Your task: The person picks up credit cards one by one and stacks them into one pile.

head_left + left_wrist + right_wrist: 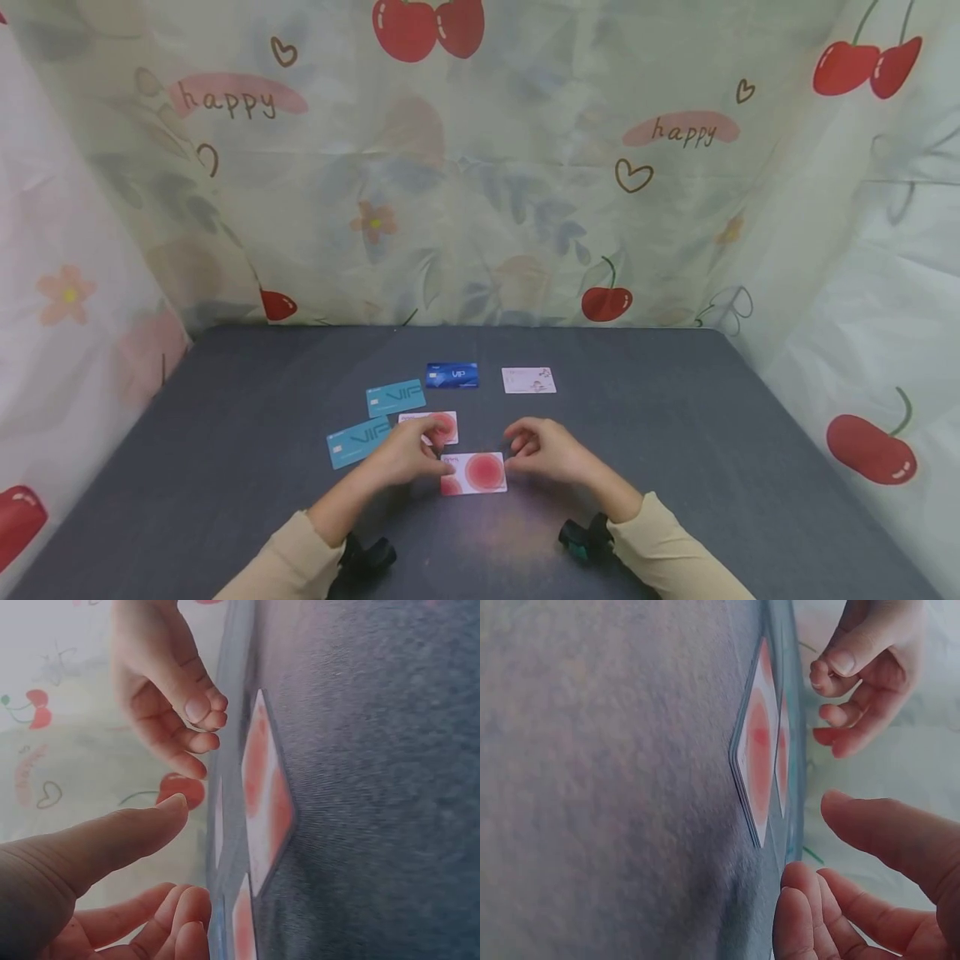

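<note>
A small stack of white cards with red circles [483, 473] lies flat on the dark table between the two hands; several layered edges show along its side in the right wrist view. My left hand [401, 452] hovers at the stack's left, thumb apart from the loosely bent fingers, holding nothing. Opposite it, my right hand [553, 452] is just off the stack's right side, also holding nothing, its fingers [795, 915] relaxed. Another red-circle card [450, 425] lies behind the stack, partly covered by my left hand.
Two teal VIP cards [395, 398] [356, 445] lie to the left, the nearer one close to my left wrist. Farther back are a blue VIP card [452, 376] and a pale card [529, 381]. Printed curtains [480, 233] enclose the table's back and sides.
</note>
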Motion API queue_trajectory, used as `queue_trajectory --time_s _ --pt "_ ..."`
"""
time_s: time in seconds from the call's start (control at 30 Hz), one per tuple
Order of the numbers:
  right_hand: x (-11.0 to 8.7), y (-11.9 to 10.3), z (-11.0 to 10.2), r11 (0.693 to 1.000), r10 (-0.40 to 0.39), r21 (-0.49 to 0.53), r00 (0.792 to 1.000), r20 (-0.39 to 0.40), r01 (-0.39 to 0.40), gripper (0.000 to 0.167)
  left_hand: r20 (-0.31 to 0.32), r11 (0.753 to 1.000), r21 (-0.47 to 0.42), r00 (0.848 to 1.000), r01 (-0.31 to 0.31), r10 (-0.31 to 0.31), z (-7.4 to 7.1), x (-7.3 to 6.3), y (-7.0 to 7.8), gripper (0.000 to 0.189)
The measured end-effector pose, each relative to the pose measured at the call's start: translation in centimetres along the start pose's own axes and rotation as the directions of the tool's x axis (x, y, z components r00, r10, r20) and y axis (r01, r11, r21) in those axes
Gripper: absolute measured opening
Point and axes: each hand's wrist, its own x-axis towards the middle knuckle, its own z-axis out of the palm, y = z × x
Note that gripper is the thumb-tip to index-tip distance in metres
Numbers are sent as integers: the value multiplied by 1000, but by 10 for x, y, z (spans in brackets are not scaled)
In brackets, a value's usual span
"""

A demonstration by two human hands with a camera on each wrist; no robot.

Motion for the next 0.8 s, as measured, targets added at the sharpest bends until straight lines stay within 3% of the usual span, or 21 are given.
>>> queue_trajectory --time_s 0.2,0.37,0.8 --pt "1 4 -8 999 -25 -26 999 -41 24 37 -9 1000 31 1000 -1 1 0 10 7 53" --pt "5 10 -16 999 1 -32 997 -72 -4 37 -4 999 46 1000 -5 6 1 19 12 53" --pt "14 23 -35 998 50 -27 987 -154 -55 38 -32 1000 -18 999 17 -18 3 49 24 53"
